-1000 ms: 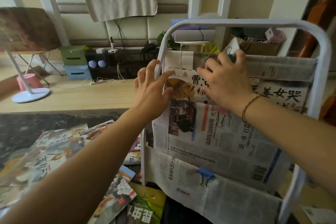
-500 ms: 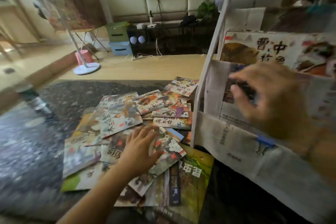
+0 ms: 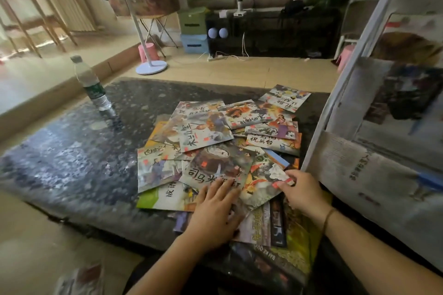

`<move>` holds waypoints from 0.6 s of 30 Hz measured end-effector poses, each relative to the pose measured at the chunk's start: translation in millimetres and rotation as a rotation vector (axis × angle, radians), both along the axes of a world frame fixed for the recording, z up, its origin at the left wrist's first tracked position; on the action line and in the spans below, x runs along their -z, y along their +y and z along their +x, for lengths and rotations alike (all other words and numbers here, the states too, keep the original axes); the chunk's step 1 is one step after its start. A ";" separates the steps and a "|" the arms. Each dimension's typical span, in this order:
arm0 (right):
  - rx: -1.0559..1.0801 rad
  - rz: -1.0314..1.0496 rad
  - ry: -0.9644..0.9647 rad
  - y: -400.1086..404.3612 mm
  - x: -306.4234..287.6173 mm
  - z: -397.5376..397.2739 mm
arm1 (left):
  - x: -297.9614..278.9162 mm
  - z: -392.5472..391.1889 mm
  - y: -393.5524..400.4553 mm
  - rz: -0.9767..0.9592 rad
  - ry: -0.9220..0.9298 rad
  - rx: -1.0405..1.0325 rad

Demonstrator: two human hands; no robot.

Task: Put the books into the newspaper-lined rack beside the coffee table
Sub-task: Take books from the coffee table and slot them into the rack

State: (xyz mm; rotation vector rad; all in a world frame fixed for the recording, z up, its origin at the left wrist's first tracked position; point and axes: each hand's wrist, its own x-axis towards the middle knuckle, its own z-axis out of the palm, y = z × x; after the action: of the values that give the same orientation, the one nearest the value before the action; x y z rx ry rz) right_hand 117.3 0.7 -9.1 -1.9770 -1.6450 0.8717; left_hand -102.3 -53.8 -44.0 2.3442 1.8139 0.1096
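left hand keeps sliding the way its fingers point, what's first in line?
Probably nothing new: the left hand already rests flat on the dark-cover book; beyond its fingertips lies more of the book pile.

book covers (image 3: pixel 206 137) read 木兰从军, 司马光, 白蛇, 祝英台; a lower cover (image 3: pixel 291 261) reads "bai ke".

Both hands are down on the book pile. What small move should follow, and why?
Probably lift the book that the right hand pinches at its corner. The left hand lies flat on the neighbouring book, steadying the pile, and the newspaper-lined rack stands just to the right.
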 end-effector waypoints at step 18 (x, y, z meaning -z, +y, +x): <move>0.260 0.062 0.804 -124.5 -38.4 83.0 | -39.2 90.1 -78.9 -0.320 -0.892 0.309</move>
State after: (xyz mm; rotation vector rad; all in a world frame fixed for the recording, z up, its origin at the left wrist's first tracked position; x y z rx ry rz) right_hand 200.3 -123.8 29.3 -1.4482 -0.9180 1.2638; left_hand -12.3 -132.7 -4.8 1.8491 0.9491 0.6452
